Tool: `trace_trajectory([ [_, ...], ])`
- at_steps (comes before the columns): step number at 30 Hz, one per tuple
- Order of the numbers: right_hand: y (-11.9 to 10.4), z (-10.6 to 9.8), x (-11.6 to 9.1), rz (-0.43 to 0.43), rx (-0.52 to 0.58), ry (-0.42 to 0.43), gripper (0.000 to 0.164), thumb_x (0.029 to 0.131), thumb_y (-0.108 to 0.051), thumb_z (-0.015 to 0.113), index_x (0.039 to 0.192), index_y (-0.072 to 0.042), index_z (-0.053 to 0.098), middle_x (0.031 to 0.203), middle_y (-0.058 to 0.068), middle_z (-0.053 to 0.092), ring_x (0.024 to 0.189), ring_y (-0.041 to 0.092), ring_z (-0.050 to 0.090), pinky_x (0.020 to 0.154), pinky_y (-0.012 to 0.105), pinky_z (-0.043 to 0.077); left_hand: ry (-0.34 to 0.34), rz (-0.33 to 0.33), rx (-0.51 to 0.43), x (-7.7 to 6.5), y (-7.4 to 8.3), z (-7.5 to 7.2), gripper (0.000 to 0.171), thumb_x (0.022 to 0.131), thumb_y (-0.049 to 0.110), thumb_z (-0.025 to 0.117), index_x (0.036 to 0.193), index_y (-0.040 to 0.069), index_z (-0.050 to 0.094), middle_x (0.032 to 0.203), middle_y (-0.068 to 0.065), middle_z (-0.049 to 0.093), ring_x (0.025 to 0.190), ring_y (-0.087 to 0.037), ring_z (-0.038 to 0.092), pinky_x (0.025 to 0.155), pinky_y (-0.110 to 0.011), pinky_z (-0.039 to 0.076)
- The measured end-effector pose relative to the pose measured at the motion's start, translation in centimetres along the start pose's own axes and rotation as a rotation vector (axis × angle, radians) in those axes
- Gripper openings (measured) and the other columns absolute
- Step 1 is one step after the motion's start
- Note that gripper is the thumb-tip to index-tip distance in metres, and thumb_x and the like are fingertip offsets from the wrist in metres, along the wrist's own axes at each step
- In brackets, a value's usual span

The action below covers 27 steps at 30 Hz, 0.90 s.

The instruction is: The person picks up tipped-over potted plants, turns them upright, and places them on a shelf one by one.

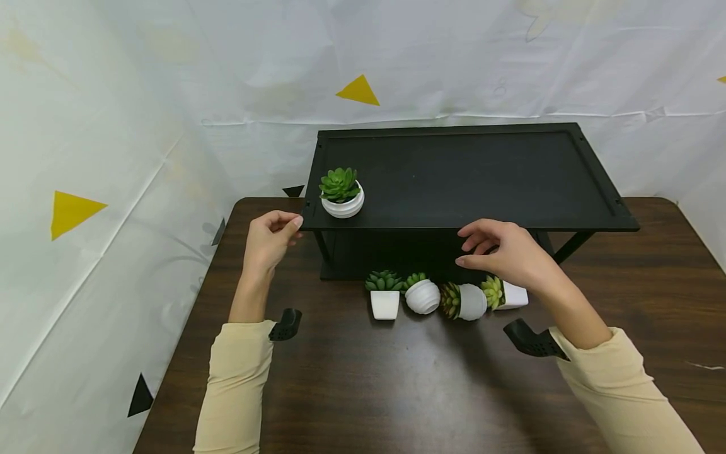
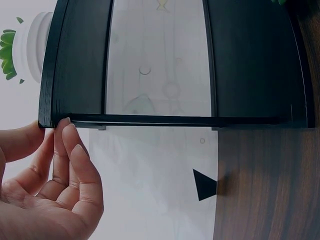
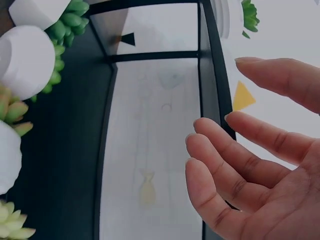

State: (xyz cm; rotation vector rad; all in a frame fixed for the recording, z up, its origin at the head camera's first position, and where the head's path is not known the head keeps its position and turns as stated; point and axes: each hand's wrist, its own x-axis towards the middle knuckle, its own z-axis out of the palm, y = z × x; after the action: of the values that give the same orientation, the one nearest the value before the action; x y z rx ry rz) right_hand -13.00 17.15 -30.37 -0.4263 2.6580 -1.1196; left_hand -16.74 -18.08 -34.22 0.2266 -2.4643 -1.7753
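A black two-tier shelf [image 1: 465,176] stands at the back of the table. My left hand [image 1: 269,243] pinches its front left corner between thumb and fingers, as the left wrist view [image 2: 60,170] also shows. On the top board, close to that corner, sits a green succulent in a round white pot [image 1: 343,207]. My right hand [image 1: 505,252] hovers near the shelf's front edge, fingers relaxed and apart, holding nothing. Below it, along the shelf's lower front, are an upright potted succulent [image 1: 385,304], a tipped round pot [image 1: 422,296], and two pots lying sideways [image 1: 472,302].
The shelf stands on a dark brown wooden table [image 1: 408,391]. White sheeting [image 1: 442,57] with yellow and black triangles hangs behind and to the left. In the right wrist view, the shelf's lower board [image 3: 60,145] passes beside the pots.
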Motion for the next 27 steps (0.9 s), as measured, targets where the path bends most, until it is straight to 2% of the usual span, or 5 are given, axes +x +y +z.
trace_trajectory([
  [12,2.7,-0.1,-1.4,-0.006,-0.037,-0.017,0.042,0.081,-0.023,0.07,0.116,-0.003,0.056,0.103,0.009,0.059,0.086,0.02,0.055,0.072,0.034,0.045,-0.002,0.002,-0.007,0.0,0.0,0.0,0.021,0.089,0.01,0.059,0.101,-0.007,0.062,0.084,-0.009,0.059,0.064,-0.008,0.057,0.063,-0.022,0.047],
  [27,6.4,0.3,-2.7,0.01,-0.031,-0.032,0.043,0.081,-0.021,0.071,0.116,0.0,0.056,0.104,0.012,0.06,0.087,0.022,0.055,0.067,0.031,0.046,-0.003,-0.002,-0.022,-0.1,0.1,0.0,0.02,0.089,0.009,0.059,0.101,-0.007,0.062,0.084,-0.009,0.059,0.064,-0.008,0.057,0.061,-0.02,0.047],
])
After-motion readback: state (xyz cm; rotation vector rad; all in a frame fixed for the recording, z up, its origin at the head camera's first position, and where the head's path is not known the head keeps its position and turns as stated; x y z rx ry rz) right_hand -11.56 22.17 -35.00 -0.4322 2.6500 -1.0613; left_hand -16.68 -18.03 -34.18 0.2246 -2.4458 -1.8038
